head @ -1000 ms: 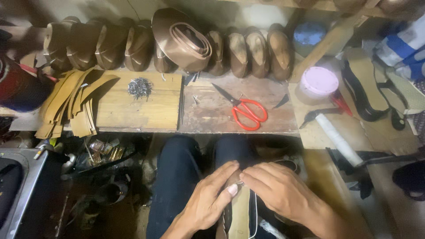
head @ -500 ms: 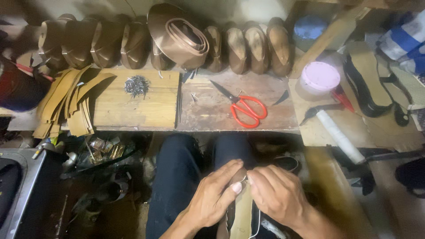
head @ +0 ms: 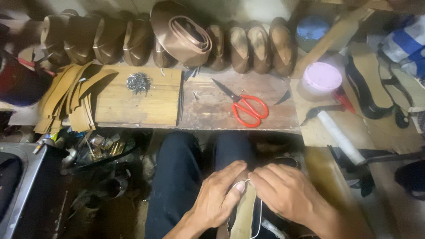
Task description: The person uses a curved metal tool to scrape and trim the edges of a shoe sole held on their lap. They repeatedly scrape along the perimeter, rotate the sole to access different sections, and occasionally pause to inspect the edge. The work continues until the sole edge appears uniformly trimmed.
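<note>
Matt tan leather strips [head: 66, 99] lie by a rough wooden board [head: 137, 104]; glossy red plastic-handled scissors [head: 245, 106].

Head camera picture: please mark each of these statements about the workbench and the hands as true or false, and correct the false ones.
1. Both hands, the left hand and the right hand, hold a tan shoe sole over the lap. True.
2. The scissors have blue handles. False: the handles are red, and the scissors lie on the bench, held by no hand.
3. A small pile of nails lies on the wooden board. True.
4. The hammer is in the right hand. False: it lies on the bench to the right, apart from both hands.
5. A row of brown shoe pieces stands along the back of the bench. True.
</note>
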